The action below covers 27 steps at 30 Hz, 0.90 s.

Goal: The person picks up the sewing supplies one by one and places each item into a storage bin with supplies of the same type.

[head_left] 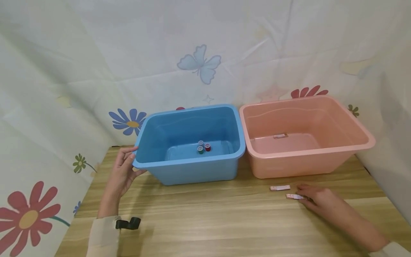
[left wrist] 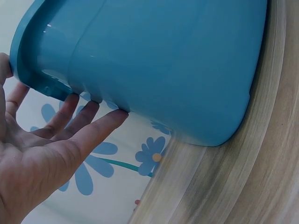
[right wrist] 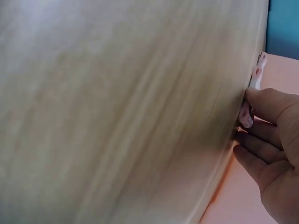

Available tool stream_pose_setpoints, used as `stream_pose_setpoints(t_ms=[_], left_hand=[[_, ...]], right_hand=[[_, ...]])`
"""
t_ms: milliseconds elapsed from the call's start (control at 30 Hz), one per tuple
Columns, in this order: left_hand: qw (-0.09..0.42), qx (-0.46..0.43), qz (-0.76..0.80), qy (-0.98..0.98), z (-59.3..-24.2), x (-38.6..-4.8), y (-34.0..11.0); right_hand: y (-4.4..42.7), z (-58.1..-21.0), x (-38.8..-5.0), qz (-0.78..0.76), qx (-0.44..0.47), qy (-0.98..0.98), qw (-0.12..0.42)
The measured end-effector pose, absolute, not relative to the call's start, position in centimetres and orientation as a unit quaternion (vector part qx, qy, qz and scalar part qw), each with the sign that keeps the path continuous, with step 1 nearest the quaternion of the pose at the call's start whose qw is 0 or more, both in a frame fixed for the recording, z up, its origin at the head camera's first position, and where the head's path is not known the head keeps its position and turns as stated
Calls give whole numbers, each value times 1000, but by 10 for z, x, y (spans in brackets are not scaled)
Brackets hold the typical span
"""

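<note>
My left hand holds the left end of a blue plastic basin by its rim. In the left wrist view, several fingertips touch the outer wall of that basin. On the right, my right hand pinches a small flat white strip with orange-pink print at the tabletop, thumb on one side; its right end is hidden by the fingers. A similar strip lies just to the left and behind. Inside the pink basin rests another small strip.
Three small cylinders stand together on the blue basin's floor: red, green and pale. The basins sit side by side on a wood-grain table. A flower-printed cloth hangs behind and at both sides.
</note>
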<state>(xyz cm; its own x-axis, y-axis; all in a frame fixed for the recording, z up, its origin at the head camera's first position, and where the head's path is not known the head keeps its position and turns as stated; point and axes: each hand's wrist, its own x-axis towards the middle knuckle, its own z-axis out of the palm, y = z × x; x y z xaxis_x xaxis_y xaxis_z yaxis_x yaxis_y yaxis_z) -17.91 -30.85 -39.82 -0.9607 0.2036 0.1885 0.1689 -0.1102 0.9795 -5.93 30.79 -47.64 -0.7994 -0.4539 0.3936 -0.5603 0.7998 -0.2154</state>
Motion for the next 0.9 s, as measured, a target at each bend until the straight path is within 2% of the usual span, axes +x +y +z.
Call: stream_pose_setpoints(t_ms=[200,433,667,900], left_hand=[[13,142,733,666,-397,-180,-308],[13,149,739,657,-399,-179,-309],[12,148,741,655,-398,-179,-309],[13,151,742,653,-398,-179,-309]], right_hand=[[306,-478,-60,166,262,-934,176],[309,-479,-66,174,281,-916,226],[313,-473,-63,169,257,-933,186],[318,-472,-64,169,266,-927,205]])
